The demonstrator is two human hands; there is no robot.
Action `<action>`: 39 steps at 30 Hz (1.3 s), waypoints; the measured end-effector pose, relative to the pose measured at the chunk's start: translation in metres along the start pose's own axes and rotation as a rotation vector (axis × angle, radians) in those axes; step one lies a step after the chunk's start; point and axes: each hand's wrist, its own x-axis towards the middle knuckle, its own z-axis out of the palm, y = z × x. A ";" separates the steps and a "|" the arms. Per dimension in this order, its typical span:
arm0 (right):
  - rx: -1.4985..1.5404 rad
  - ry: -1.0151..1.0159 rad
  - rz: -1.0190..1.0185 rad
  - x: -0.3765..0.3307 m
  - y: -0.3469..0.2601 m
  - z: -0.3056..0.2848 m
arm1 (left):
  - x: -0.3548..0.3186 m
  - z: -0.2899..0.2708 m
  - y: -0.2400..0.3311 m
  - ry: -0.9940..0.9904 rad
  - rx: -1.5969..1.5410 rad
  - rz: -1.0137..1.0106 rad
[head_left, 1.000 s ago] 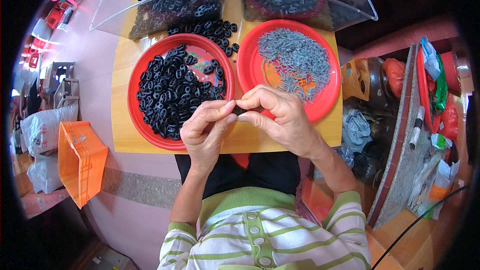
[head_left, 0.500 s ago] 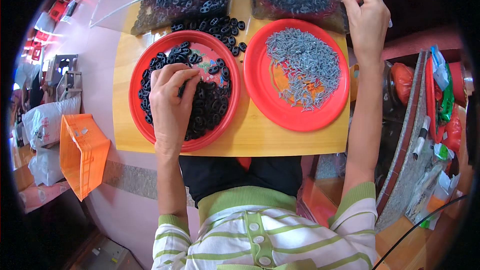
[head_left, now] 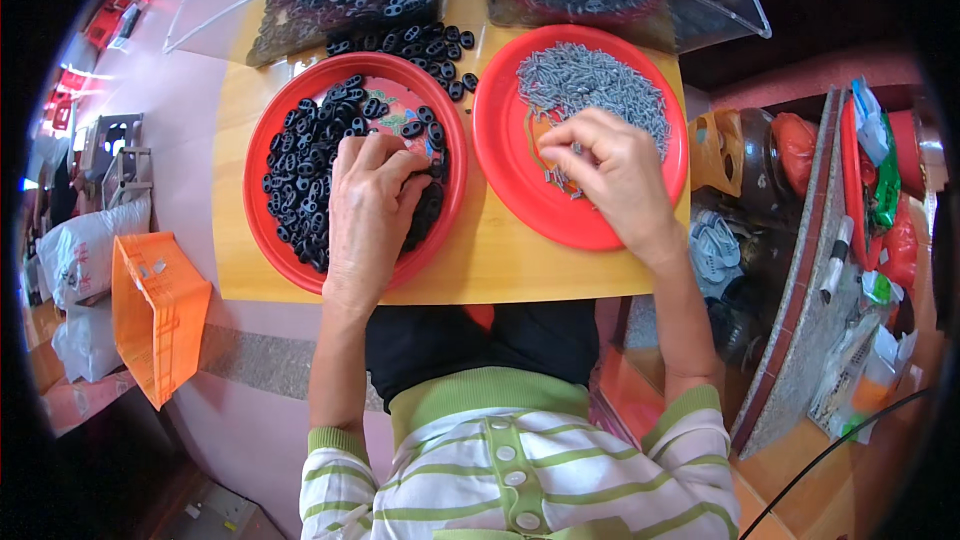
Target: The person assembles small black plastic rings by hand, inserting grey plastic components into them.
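My left hand is over the left red plate, its fingers bent and closed down among small black oval plastic pieces, each with two holes, like cord-lock parts. Whether a piece is held there is hidden by the fingers. Above the right red plate, my right hand has thumb and forefinger pinched together; what lies between them is too small to make out. A heap of thin grey metal pieces, like tiny springs, covers the far part of that plate, with a few more beneath the right fingers.
Two clear plastic bins of black pieces, a left bin and a right bin, stand at the table's far edge. Loose black pieces lie before them on the yellow table. An orange crate sits at left on the floor.
My right hand has come from the far right bin back to the right plate, where its fingers pinch. My left hand has shifted slightly right and lower into the black pieces.
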 end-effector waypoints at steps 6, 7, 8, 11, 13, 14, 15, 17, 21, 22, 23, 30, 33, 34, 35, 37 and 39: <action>-0.217 -0.003 -0.079 -0.024 0.009 0.005 | -0.009 -0.005 0.010 0.192 -0.387 -0.068; -0.222 -0.001 -0.078 -0.025 0.009 0.006 | -0.014 0.000 0.008 0.166 -0.564 -0.115; -0.248 0.002 -0.089 -0.025 0.008 0.008 | -0.020 0.002 0.010 0.167 -0.568 -0.112; -0.289 0.001 -0.108 -0.026 0.006 0.011 | -0.035 0.007 0.023 0.032 -1.059 -0.350; -0.305 -0.003 -0.114 -0.026 0.004 0.013 | -0.042 0.010 0.031 0.001 -1.095 -0.373; -0.319 -0.009 -0.113 -0.025 0.003 0.014 | -0.044 0.011 0.033 -0.015 -1.116 -0.378; -0.333 -0.016 -0.112 -0.025 0.001 0.014 | -0.047 0.016 0.032 0.009 -1.118 -0.342; -0.323 -0.021 -0.101 -0.025 0.000 0.013 | -0.047 0.014 0.035 0.013 -1.137 -0.340; -0.282 -0.035 -0.075 -0.023 -0.001 0.010 | -0.044 0.014 0.042 0.079 -1.210 -0.319; -0.285 -0.036 -0.078 -0.022 0.000 0.010 | -0.044 0.013 0.044 0.084 -1.212 -0.318; -0.206 -0.033 -0.042 -0.022 0.002 0.011 | -0.044 0.011 0.046 0.063 -1.276 -0.377; 0.484 0.012 0.288 -0.023 0.009 0.013 | -0.042 0.020 0.045 0.006 -1.420 -0.473; 0.543 0.007 0.358 -0.023 -0.003 0.009 | -0.037 0.022 0.048 0.002 -1.521 -0.524; 0.545 0.006 0.360 -0.023 -0.010 0.009 | -0.035 0.023 0.048 0.001 -1.520 -0.526; 0.594 0.043 0.322 -0.024 -0.018 0.010 | -0.034 0.024 0.048 -0.018 -1.556 -0.542; 0.643 0.084 0.287 -0.027 -0.026 0.015 | -0.032 0.026 0.049 -0.043 -1.592 -0.559; 0.626 0.055 0.184 -0.029 -0.030 0.018 | -0.031 0.028 0.049 -0.063 -1.640 -0.566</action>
